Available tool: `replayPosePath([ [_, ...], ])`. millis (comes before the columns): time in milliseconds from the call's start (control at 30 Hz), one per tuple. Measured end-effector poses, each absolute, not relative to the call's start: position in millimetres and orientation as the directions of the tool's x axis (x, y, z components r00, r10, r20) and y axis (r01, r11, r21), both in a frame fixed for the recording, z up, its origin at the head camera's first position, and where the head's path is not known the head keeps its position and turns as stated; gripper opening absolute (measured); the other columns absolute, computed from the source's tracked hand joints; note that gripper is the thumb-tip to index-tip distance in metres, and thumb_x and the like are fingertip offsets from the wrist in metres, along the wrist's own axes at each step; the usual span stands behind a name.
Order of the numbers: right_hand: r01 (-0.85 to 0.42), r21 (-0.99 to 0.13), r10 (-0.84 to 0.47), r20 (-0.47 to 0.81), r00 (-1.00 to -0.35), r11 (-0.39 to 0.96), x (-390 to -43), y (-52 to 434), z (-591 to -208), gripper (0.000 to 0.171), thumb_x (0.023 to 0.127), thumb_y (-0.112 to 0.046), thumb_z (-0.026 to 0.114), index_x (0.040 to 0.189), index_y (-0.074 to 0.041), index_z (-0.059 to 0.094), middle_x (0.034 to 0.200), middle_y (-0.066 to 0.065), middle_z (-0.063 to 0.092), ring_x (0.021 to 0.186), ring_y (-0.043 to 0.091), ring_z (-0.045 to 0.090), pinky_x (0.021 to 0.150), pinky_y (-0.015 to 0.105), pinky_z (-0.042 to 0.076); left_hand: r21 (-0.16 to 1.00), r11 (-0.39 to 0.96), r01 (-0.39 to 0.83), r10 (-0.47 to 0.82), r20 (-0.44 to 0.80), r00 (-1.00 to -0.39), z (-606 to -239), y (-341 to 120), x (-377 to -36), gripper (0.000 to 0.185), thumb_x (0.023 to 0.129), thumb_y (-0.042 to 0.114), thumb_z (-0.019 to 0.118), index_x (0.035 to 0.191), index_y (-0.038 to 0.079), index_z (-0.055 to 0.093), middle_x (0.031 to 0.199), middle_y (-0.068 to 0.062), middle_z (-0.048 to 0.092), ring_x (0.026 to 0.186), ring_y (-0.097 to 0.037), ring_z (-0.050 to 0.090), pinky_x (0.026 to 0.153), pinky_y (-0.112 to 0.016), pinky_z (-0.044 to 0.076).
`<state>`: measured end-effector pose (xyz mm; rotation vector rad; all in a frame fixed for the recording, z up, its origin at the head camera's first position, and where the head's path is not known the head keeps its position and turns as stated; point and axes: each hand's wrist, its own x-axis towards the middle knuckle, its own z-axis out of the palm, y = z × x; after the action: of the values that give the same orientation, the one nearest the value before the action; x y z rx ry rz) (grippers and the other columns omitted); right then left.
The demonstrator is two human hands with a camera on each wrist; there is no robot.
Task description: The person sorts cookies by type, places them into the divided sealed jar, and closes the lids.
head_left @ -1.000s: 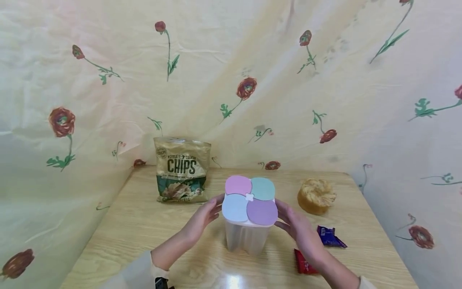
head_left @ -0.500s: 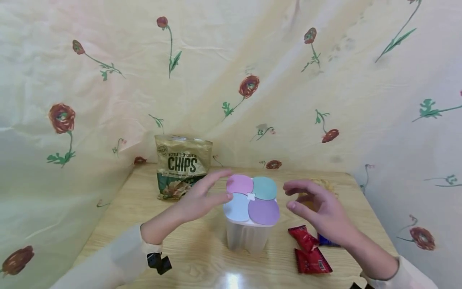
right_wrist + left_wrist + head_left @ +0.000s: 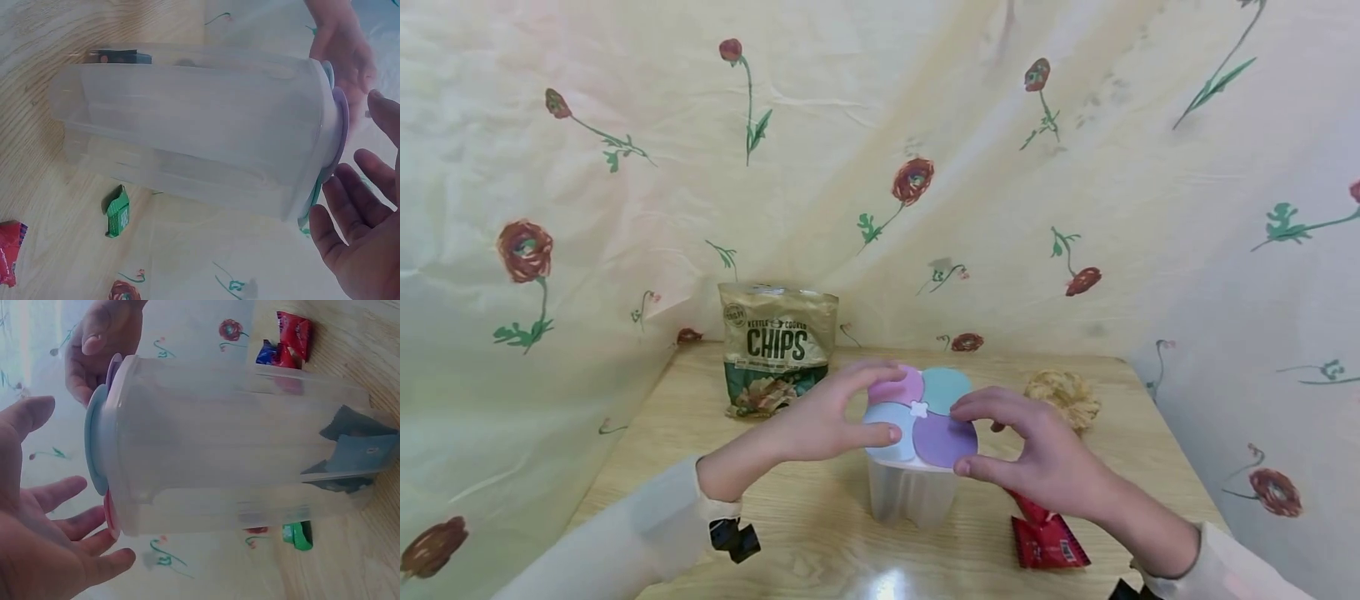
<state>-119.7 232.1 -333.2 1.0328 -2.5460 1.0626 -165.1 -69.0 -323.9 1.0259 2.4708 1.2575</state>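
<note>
A tall translucent storage container [image 3: 913, 496] stands upright on the table, its top covered by pink [image 3: 898, 387], teal [image 3: 946, 392], light blue [image 3: 887, 421] and purple [image 3: 936, 443] flaps. My left hand [image 3: 820, 417] reaches over the left side of the top, fingers by the pink flap and thumb over the light blue one. From the right, my right hand [image 3: 1037, 458] spreads thumb and fingers about the purple flap; whether they press on it is unclear. Neither hand visibly grips anything. Through the wall, the left wrist view shows a dark blue-grey packet [image 3: 362, 450] near the bottom.
A chips bag [image 3: 778, 350] stands at the back left. A round, ruffled bun-like piece [image 3: 1063, 398] sits at the back right. Red packets [image 3: 1048, 542] lie right of the container, with a blue one [image 3: 267, 353] near them. A green packet [image 3: 117, 211] lies behind the container.
Both hands first flanked the container's sides, then rose apart. Now the right hand has come left over the purple flap, and the left stays over the top's left side. The container has not moved.
</note>
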Motion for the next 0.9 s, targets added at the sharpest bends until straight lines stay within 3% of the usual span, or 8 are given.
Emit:
replayPosePath([
  [367,-0.666,-0.527,-0.564,0.369,-0.739,0.528,-122,231,-331,0.041,0.082,-0.043,0.085,0.118,-0.029,0.072,0.119,-0.018,0.069,0.115,0.009,0.064,0.095,0.03,0.055,0.728,0.419,0.543,0.692,0.13,-0.71,-329,-74,-175,0.066,0.089,0.033,0.08,0.147,0.011,0.056,0.158,-0.004,0.046,0.149,-0.027,0.038,0.121,-0.057,0.029],
  [900,-0.673,-0.519,-0.602,0.331,-0.727,0.527,-127,231,-331,0.031,0.082,-0.033,0.088,0.11,-0.032,0.075,0.121,-0.015,0.067,0.112,0.009,0.064,0.087,0.028,0.058,0.638,0.538,0.551,0.664,0.082,-0.743,-319,-70,-182,0.075,0.081,0.034,0.088,0.146,0.013,0.057,0.147,-0.004,0.059,0.138,-0.024,0.052,0.116,-0.048,0.04],
])
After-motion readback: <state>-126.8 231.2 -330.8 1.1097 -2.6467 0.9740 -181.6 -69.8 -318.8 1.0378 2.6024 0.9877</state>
